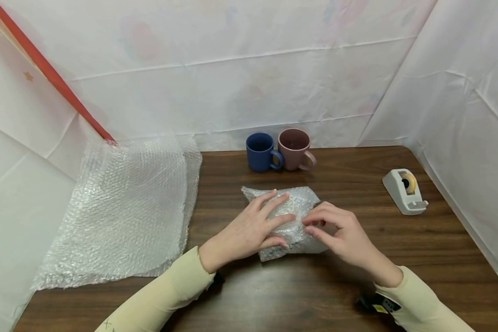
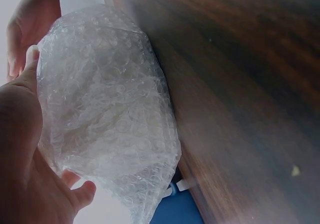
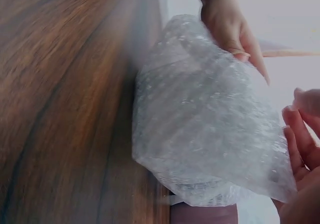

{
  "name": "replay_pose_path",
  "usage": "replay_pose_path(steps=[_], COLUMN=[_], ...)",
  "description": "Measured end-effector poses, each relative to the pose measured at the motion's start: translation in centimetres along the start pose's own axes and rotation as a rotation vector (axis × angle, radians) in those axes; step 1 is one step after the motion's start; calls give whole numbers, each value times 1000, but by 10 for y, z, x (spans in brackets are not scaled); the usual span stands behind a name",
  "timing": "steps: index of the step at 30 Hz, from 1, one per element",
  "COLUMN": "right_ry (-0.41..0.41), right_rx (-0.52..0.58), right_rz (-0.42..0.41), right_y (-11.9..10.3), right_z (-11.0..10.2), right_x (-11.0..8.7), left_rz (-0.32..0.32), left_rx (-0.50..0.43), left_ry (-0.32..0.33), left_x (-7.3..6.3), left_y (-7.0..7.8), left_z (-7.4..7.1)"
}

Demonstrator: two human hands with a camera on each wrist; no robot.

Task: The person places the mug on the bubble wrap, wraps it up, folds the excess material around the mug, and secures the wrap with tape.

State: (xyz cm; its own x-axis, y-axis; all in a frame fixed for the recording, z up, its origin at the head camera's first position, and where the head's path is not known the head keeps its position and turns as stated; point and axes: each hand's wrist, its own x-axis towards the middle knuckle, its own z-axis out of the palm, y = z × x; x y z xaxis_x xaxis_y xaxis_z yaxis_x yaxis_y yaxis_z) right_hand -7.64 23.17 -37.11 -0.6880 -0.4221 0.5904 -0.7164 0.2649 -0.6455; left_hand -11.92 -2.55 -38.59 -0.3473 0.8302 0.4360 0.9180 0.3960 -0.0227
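A bundle of clear bubble wrap (image 1: pixel 300 200) lies on the table in front of me; what is inside it is hidden. My left hand (image 1: pixel 251 228) rests on its left side with fingers spread over the top. From the right, my right hand (image 1: pixel 342 230) reaches to the top of the bundle, fingers bent and thumb close to the index fingertip. I cannot tell whether those fingertips pinch the film. Both wrist views show the wrapped bundle (image 2: pixel 110 104) from the side, puffy and folded over, with a loose corner (image 3: pixel 285 184) near my right hand.
Behind the bundle stand a blue mug (image 1: pixel 259 157) and a pinkish-brown mug (image 1: pixel 292 154). Sheets of bubble wrap (image 1: pixel 124 216) lie stacked at the left. A white tape dispenser (image 1: pixel 402 196) sits at the right on the wooden table (image 1: pixel 440 258). White sheeting (image 1: pixel 216 92) hangs behind.
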Motion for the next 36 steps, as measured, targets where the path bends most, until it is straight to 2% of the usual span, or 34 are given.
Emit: replay_pose_path(steps=[5,8,11,16,22,25,29,33,36], right_ry=[-41,-57,-66,-112,-112,-114,-162,-224,-203], right_rx=[138,168,148,161,270,206,44,-48,-111], right_rz=[154,145,106,113,2,6,59,100,89], right_y=[-3,-2,-2,-4,-4,-7,-13,-14,-10], right_z=[-10,-12,-13,-15,-17,-21,-24,-17,-8], right_x=[-1,0,0,2,8,10,12,14,13], left_rz=[-1,-1,-1,-1,2,3,1,5,15], left_rx=[4,6,7,5,1,2,4,-2,3], left_ry=[-6,-4,-4,-6,-2,-5,-13,-8,3], left_x=[-1,-1,-1,-2,-1,-1,-1,-1,-1], left_y=[0,0,1,2,1,0,0,0,0], left_z=[0,0,0,1,0,0,0,0,0])
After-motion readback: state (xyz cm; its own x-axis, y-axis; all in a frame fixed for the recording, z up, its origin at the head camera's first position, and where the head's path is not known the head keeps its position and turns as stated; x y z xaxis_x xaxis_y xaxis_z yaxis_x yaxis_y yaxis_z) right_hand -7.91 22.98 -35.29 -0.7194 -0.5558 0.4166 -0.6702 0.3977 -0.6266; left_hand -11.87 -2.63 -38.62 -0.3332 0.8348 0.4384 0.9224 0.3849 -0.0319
